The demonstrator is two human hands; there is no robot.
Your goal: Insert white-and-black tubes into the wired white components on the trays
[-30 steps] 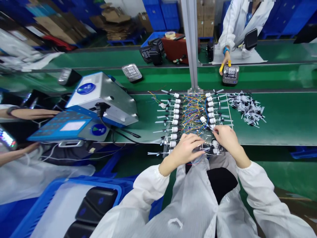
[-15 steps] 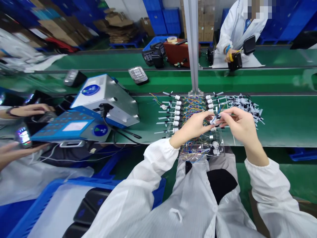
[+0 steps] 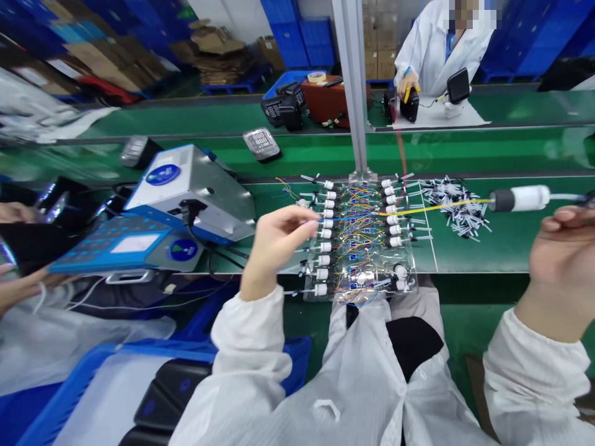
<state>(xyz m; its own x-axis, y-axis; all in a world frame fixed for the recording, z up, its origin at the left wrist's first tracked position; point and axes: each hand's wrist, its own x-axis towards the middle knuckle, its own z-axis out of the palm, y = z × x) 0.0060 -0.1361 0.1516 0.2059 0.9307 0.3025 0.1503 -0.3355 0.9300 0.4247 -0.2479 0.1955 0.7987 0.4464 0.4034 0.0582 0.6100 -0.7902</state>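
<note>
A white-and-black cylinder point(image 3: 520, 199) hangs in the air over the right part of the green table point(image 3: 511, 251), just left of the right hand point(image 3: 564, 254), whose fingers grip its tube point(image 3: 563, 196) near the dark tip. Its long axis runs nearly parallel to the table's near edge, black end leftward. Thin wires point(image 3: 437, 207) stretch from that end to the left hand point(image 3: 279, 240), thumb and forefinger pinching them.

Right hand point(image 3: 562, 260) and dark end point(image 3: 589, 199) of the white-and-black part point(image 3: 528, 198) run off the right picture edge, grip of left hand point(image 3: 281, 244) on blue wire point(image 3: 335, 219) is unclear, pieces point(image 3: 458, 204) piled toward the tabletop's point(image 3: 515, 238) far edge are too small to separate.
</note>
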